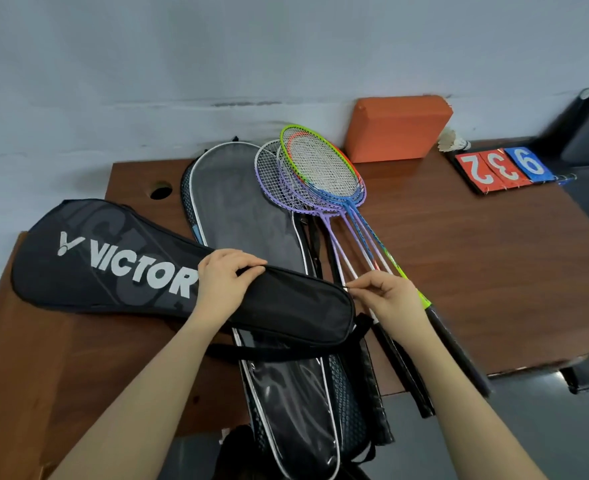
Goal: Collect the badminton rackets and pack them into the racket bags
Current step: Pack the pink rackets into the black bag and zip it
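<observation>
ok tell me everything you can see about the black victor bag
The black Victor bag is a soft, fabric-looking racket cover, wide and rounded at its left end and narrower toward the right. White VICTOR lettering and a logo sit over faint grey letters. It lies slanted across the brown table, its right end overlapping the grey bag. The left hand grips its upper edge; the right hand pinches something small at its right end, probably a zipper pull.

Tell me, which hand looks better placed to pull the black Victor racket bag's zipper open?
Right hand: it already pinches the zipper pull at the black Victor racket bag's narrow end, while the left hand grips the bag's edge, steadying it.
</observation>
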Demonstrator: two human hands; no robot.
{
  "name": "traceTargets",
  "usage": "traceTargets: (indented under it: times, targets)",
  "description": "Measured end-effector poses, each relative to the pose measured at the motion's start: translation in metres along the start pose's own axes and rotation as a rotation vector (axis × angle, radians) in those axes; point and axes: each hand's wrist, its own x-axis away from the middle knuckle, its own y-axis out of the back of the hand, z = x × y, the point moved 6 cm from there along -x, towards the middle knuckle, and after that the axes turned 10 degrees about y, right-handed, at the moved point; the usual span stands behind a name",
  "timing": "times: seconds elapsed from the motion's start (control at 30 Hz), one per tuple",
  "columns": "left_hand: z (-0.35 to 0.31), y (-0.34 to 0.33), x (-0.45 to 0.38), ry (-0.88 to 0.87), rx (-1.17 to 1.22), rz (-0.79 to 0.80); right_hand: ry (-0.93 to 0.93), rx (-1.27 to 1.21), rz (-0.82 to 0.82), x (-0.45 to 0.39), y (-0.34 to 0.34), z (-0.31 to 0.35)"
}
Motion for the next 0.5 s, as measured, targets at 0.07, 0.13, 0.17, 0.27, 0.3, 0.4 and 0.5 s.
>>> traceTargets:
  times: [0.07,0.13,0.17,0.27,0.3,0.4,0.5]
  targets:
    - [-0.001,-0.005,0.003,0.006,0.01,-0.004,0.024,0.052,0.001,0.007,0.001,-0.005]
    - [-0.003,-0.011,0.008,0.019,0.016,-0.003,0.046,0.124,0.009,0.014,0.003,-0.011]
    - [-0.004,-0.014,0.01,0.023,0.024,-0.002,0.06,0.168,0.021,0.017,0.003,-0.013]
    - [-0.008,-0.019,0.02,0.029,0.078,0.013,0.071,0.213,0.059,0.026,0.008,-0.021]
    - [-0.01,-0.02,0.022,0.022,0.098,0.029,0.076,0.219,0.073,0.028,0.009,-0.023]
    - [-0.016,-0.023,0.031,-0.052,0.123,0.09,0.081,0.244,0.063,0.036,0.016,-0.028]
    - [-0.016,-0.03,0.04,-0.107,0.155,0.149,0.027,0.157,0.055,0.035,0.022,-0.037]
